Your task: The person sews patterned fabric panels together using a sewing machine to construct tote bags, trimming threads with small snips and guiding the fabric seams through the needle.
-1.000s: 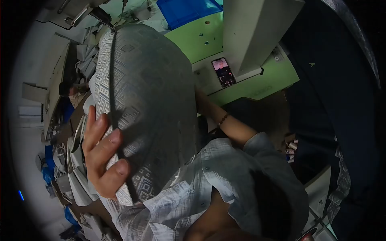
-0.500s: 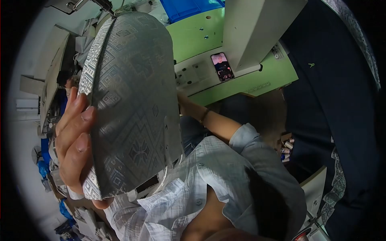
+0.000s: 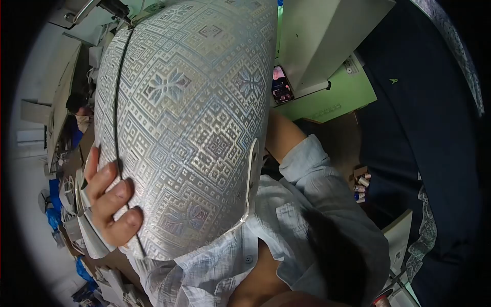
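Observation:
A large curved piece of silvery patterned fabric (image 3: 204, 117) fills the middle of the view, with a dark line running down its left part. Its upper left end lies at the needle area of a sewing machine (image 3: 120, 13). My left hand (image 3: 113, 204) grips the fabric's lower left edge, its fingertips pressed on the patterned face. Behind the fabric my right hand is hidden; only part of that forearm shows.
A phone (image 3: 282, 86) lies beside a pale machine column (image 3: 322, 41) on a green surface (image 3: 353, 84). Dark cloth (image 3: 424, 128) hangs at the right, near thread spools (image 3: 362, 187). Another person (image 3: 79, 105) is at the far left.
The fabric has turned so its bright patterned face is toward me and covers more of the green surface. My left hand has moved slightly right, its fingers now lower on the fabric.

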Motion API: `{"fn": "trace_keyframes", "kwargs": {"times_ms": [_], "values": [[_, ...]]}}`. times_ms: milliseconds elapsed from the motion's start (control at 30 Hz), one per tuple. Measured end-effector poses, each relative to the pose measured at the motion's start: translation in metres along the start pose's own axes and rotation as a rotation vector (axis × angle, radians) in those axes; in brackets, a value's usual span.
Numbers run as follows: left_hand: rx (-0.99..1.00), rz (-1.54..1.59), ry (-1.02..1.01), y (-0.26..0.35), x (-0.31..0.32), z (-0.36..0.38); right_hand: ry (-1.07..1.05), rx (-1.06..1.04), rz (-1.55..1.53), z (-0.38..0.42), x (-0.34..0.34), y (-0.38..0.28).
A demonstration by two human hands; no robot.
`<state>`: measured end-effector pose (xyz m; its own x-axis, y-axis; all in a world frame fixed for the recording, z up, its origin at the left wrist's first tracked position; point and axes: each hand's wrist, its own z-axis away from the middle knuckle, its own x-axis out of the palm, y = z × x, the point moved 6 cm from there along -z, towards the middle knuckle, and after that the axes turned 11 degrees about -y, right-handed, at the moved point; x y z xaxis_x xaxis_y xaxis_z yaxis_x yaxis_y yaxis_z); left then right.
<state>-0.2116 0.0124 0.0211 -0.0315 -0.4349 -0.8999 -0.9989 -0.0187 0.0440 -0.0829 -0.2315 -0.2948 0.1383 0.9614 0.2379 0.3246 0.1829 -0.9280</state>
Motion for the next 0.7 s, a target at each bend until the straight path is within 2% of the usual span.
{"fn": "trace_keyframes", "kwargs": {"times_ms": [100,200,267,367,433,500,533,600,633,700], "values": [[-0.102,0.008,0.144,-0.003,0.038,0.032,0.105,0.072,0.044,-0.009,-0.033,-0.013],[-0.169,0.001,0.097,-0.005,0.055,0.042,0.183,0.143,0.080,-0.013,-0.059,-0.028],[-0.151,-0.026,0.066,-0.006,0.065,0.039,0.224,0.187,0.116,0.024,-0.079,-0.054],[-0.114,-0.076,0.055,-0.005,0.081,0.028,0.282,0.234,0.176,-0.008,-0.073,-0.070],[-0.091,-0.084,0.090,-0.003,0.086,0.018,0.168,0.071,0.091,0.034,-0.052,-0.117],[-0.075,-0.066,0.116,-0.002,0.085,0.010,-0.137,-0.094,0.013,0.084,-0.010,-0.157],[-0.061,-0.076,0.168,-0.001,0.087,0.008,-0.342,-0.382,0.316,0.093,0.010,-0.196],[-0.033,-0.079,0.250,-0.001,0.090,0.007,-0.363,-0.670,0.582,0.119,0.044,-0.226],[-0.030,-0.080,0.264,-0.001,0.092,0.006,-0.395,-0.704,0.569,0.127,0.055,-0.218],[-0.039,-0.052,0.221,0.000,0.090,0.009,-0.156,-0.721,0.826,0.136,0.060,-0.198]]}}
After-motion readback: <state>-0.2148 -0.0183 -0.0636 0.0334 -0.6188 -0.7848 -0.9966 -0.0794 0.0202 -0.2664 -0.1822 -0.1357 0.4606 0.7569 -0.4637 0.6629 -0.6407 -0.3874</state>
